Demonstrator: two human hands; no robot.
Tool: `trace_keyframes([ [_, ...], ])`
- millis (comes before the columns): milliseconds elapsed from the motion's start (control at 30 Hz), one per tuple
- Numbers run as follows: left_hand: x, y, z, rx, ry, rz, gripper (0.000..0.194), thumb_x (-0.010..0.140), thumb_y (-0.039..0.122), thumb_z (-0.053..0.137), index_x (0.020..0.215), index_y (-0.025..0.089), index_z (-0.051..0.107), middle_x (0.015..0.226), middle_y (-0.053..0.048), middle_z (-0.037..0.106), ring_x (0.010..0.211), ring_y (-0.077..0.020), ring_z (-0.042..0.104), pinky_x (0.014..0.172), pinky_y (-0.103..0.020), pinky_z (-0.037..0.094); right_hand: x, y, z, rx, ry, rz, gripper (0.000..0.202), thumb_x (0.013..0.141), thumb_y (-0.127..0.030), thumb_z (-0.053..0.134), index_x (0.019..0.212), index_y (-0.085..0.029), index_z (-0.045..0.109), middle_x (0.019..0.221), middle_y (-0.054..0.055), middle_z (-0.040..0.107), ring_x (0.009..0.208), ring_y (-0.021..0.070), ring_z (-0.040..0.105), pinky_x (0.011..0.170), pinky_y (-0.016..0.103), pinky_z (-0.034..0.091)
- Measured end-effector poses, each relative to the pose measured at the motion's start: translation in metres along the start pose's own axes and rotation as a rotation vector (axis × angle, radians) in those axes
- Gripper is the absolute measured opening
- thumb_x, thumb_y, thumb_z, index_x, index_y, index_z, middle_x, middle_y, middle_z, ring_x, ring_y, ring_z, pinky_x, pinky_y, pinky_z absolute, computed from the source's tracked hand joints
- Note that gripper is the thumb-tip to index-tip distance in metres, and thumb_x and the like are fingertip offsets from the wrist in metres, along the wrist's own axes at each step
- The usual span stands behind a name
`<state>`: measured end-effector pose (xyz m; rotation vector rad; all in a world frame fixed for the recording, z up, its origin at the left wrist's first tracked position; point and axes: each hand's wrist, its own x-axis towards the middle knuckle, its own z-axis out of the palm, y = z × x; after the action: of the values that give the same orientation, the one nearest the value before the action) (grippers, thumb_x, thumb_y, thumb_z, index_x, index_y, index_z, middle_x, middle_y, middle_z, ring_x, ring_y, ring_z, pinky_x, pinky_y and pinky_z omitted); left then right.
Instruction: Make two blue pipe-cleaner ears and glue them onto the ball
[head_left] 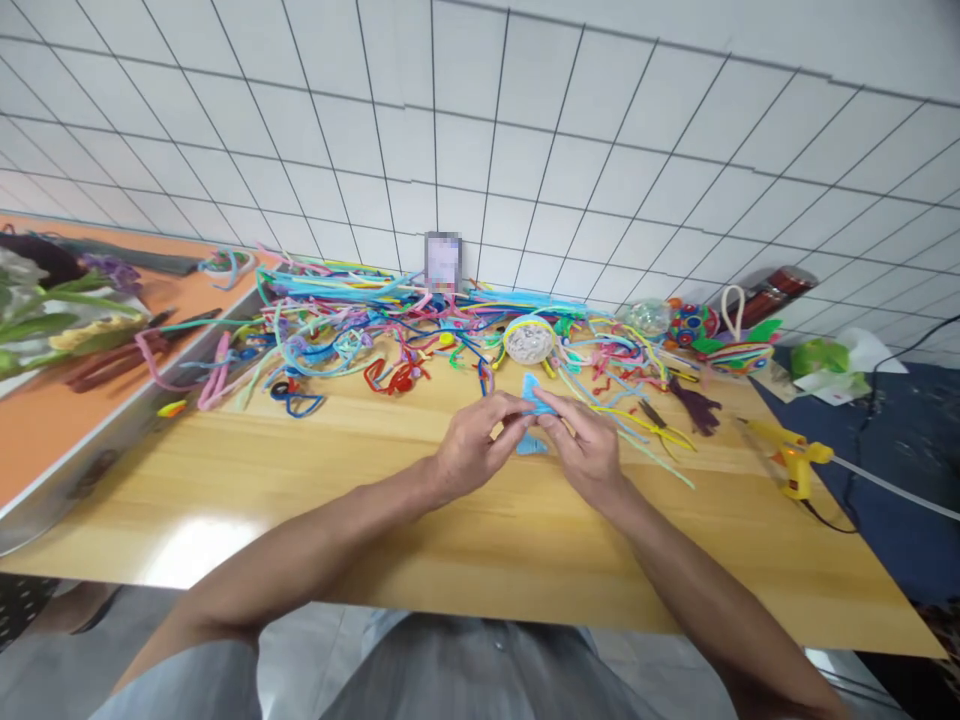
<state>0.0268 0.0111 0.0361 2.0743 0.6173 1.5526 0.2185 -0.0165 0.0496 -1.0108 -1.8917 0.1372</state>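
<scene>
Grey shirt cloth (472, 668) covers me at the near edge of the wooden table (420, 550), and my bare forearms (330, 545) reach forward toward the pale round ball (529, 341) with the yellow band. Just on my side of that ball I hold a fuzzy blue piece (531, 388). My left hand (476, 445) is curled so that thumb and forefinger leave a small gap between them, their tips meeting at the blue piece. My right hand (589, 440) has its thumb and forefinger pinched on the same piece from the other side. Another bit of blue (532, 446) shows below my fingertips, farther from the ball; I cannot tell whether it joins what I hold.

Left of the ball lie a red tangle (394, 377) of fuzzy stems and, farther off that way, a dark blue loop (304, 405). Behind the ball and to its left, a small card (444, 262) with a blurred front stands by the tiled wall (465, 140). Right of the ball and nearer me are yellow-handled pliers (658, 425), with a dark purple bundle (699, 406) near them. Well right of the ball, nearer me too, rests a yellow glue gun (804, 462).
</scene>
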Motion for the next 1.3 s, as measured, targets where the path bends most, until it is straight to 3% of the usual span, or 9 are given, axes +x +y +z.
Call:
trace_keyframes([
  [200, 0.033, 0.000, -0.014, 0.058, 0.072, -0.009, 0.018, 0.102, 0.034, 0.067, 0.110, 0.020, 0.074, 0.093, -0.007, 0.079, 0.078, -0.0139, 0.072, 0.075, -0.028, 0.059, 0.036, 0.003, -0.002, -0.053, 0.065, -0.016, 0.030, 0.103, -0.028, 0.065, 0.129, -0.030, 0.079, 0.112, 0.006, 0.085, 0.098, 0.0236, 0.083, 0.087, 0.036, 0.068],
  [433, 0.051, -0.016, -0.015, 0.037, 0.159, -0.023, 0.013, 0.098, 0.032, 0.072, 0.101, 0.023, 0.080, 0.094, -0.007, 0.083, 0.087, -0.0188, 0.078, 0.082, -0.034, 0.064, 0.064, 0.006, -0.002, -0.107, 0.106, -0.171, 0.033, 0.100, -0.016, 0.067, 0.127, -0.031, 0.080, 0.110, 0.004, 0.086, 0.093, 0.0224, 0.084, 0.085, 0.036, 0.070],
  [633, 0.048, -0.024, -0.008, -0.033, 0.248, -0.075, 0.009, 0.096, 0.029, 0.073, 0.094, 0.022, 0.080, 0.091, -0.006, 0.084, 0.087, -0.0186, 0.080, 0.084, -0.034, 0.064, 0.061, 0.008, 0.014, -0.162, 0.168, -0.225, 0.033, 0.099, -0.012, 0.067, 0.123, -0.029, 0.081, 0.102, 0.004, 0.086, 0.089, 0.0220, 0.085, 0.083, 0.034, 0.070],
  [767, 0.044, -0.029, -0.005, -0.081, 0.224, -0.118, 0.010, 0.096, 0.028, 0.072, 0.092, 0.022, 0.078, 0.089, -0.006, 0.083, 0.085, -0.0178, 0.078, 0.082, -0.034, 0.062, 0.058, 0.015, 0.017, -0.205, 0.147, -0.208, 0.029, 0.100, -0.014, 0.065, 0.119, -0.029, 0.081, 0.099, 0.004, 0.086, 0.089, 0.0222, 0.084, 0.081, 0.033, 0.070],
  [933, 0.045, -0.032, -0.006, -0.023, 0.233, -0.045, 0.005, 0.097, 0.024, 0.072, 0.097, 0.021, 0.076, 0.089, -0.005, 0.081, 0.086, -0.0161, 0.077, 0.081, -0.031, 0.061, 0.059, 0.018, 0.011, -0.156, 0.124, -0.194, 0.030, 0.099, -0.019, 0.069, 0.125, -0.028, 0.079, 0.105, 0.005, 0.086, 0.092, 0.0226, 0.084, 0.083, 0.033, 0.069],
  [1100, 0.045, -0.035, -0.006, -0.073, 0.242, 0.004, 0.012, 0.094, 0.023, 0.078, 0.106, 0.020, 0.074, 0.097, -0.005, 0.079, 0.086, -0.0130, 0.075, 0.078, -0.025, 0.060, 0.060, 0.018, 0.008, -0.115, 0.175, -0.183, 0.035, 0.095, -0.012, 0.072, 0.124, -0.030, 0.079, 0.102, 0.003, 0.086, 0.088, 0.0214, 0.084, 0.083, 0.032, 0.069],
  [1300, 0.041, -0.037, -0.004, -0.165, 0.238, -0.114, 0.010, 0.092, 0.024, 0.081, 0.101, 0.020, 0.077, 0.092, -0.004, 0.080, 0.078, -0.0111, 0.073, 0.073, -0.021, 0.059, 0.061, 0.015, 0.014, -0.066, 0.211, -0.202, 0.036, 0.091, -0.007, 0.075, 0.119, -0.029, 0.080, 0.099, 0.003, 0.087, 0.085, 0.0201, 0.084, 0.079, 0.029, 0.069],
])
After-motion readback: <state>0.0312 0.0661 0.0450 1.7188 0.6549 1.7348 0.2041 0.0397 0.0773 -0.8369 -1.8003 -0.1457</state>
